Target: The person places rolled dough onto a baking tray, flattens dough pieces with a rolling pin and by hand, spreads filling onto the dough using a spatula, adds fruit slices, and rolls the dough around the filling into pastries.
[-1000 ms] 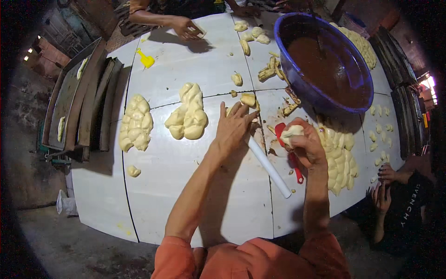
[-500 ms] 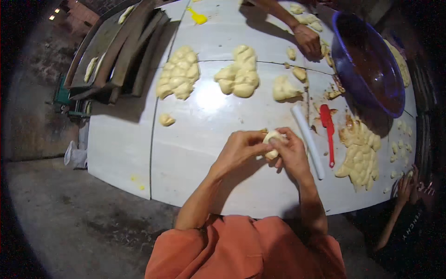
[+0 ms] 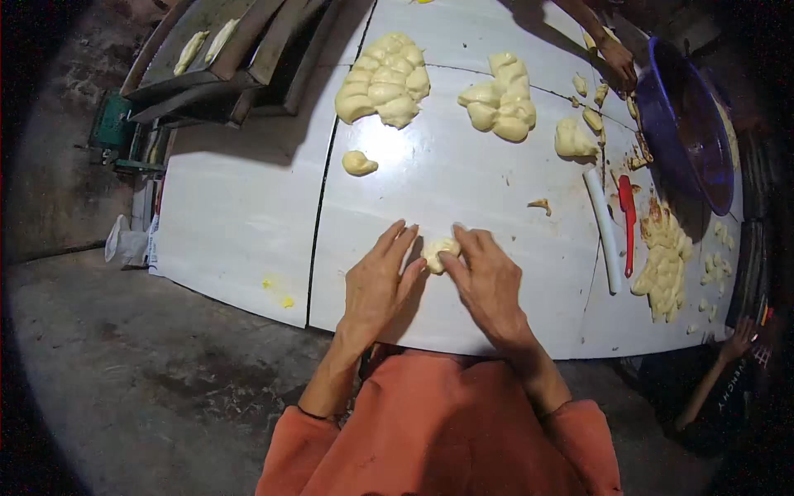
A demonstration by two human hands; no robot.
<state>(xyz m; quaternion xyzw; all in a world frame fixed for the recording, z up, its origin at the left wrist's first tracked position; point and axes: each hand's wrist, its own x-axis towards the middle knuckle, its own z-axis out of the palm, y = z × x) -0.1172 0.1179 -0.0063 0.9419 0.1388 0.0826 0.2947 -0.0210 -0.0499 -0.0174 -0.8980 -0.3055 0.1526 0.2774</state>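
Note:
A small lump of pale yellow dough [image 3: 440,255] lies on the white tabletop close to its front edge, between my two hands. On its left, my left hand [image 3: 377,277] has its fingers stretched forward and apart, the thumb tip at the dough's edge. My right hand [image 3: 486,277] curves round the other side, its thumb pressing on the lump. Beyond my left hand sits another loose dough piece [image 3: 359,163]. A small brown-smeared scrap [image 3: 540,206] lies ahead of my right hand.
Farther back lie dough masses [image 3: 383,83] [image 3: 500,99] and a smaller lump [image 3: 574,138]. To the right are a white rod [image 3: 603,231], red spatula [image 3: 627,223], lobed dough [image 3: 662,260] and purple basin [image 3: 686,124]. Metal trays [image 3: 207,58] stack at left. Other people's hands [image 3: 619,64] [image 3: 738,337] work nearby.
The dough lump was held up between both hands' fingers and is now down on the tabletop. My left hand has spread its fingers. The view has shifted, and the brown-smeared scrap now shows.

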